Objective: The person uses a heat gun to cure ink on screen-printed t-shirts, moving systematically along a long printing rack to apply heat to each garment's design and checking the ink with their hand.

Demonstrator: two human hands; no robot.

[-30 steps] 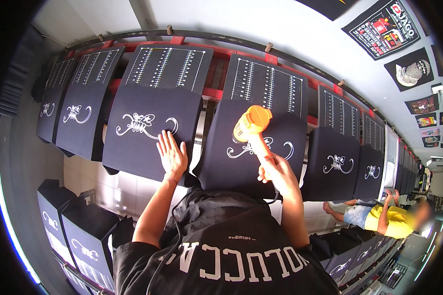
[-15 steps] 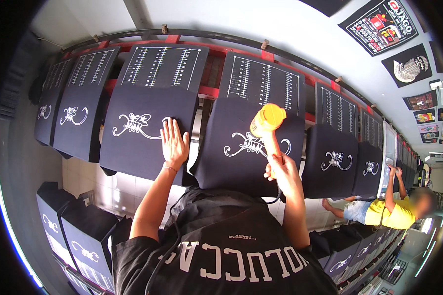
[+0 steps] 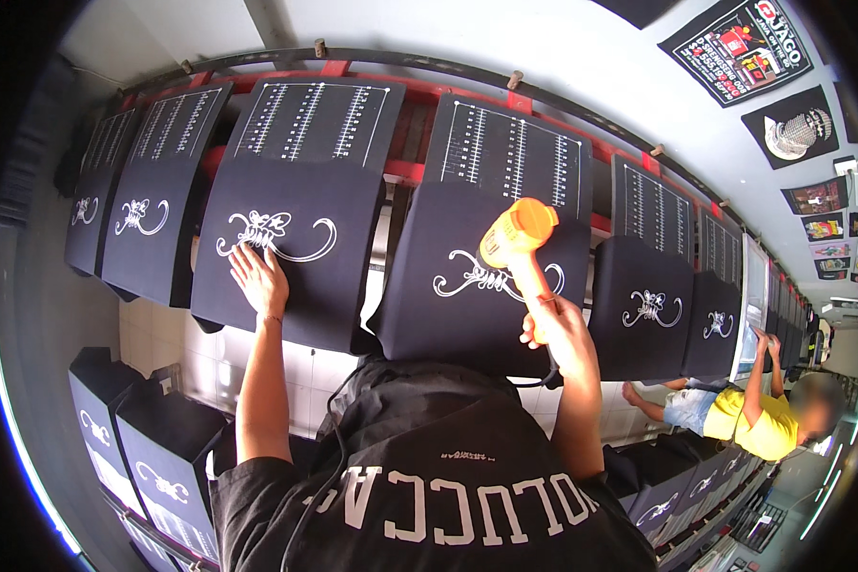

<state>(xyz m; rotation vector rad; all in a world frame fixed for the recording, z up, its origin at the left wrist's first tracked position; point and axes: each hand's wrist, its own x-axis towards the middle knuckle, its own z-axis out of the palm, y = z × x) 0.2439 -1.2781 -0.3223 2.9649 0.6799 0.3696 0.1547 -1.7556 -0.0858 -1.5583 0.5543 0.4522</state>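
Observation:
My right hand [image 3: 564, 336] is wrapped round the handle of an orange hair-dryer-shaped heat gun [image 3: 520, 234]. Its wide head is over the white print on a dark shirt panel [image 3: 439, 329], hiding part of that design. My left hand [image 3: 260, 282] lies flat with fingers stretched out on the neighbouring dark shirt panel [image 3: 329, 296], at the lower edge of its white curled print [image 3: 267, 231]. Both panels are drawn over flat boards [image 3: 319, 119] with white ruled scales at their far ends. A dark cord hangs from the heat gun's handle.
More printed dark panels [image 3: 148, 253] continue along the red-framed rack [image 3: 405, 172], left and right. A second row [image 3: 167, 458] stands behind me. At the far right, a person in a yellow top [image 3: 753, 419] has both hands at a light frame [image 3: 755, 296]. Posters [image 3: 734, 52] hang beyond.
My left hand has slid left across its panel, from the right end of the print to below its middle. The heat gun has shifted only slightly.

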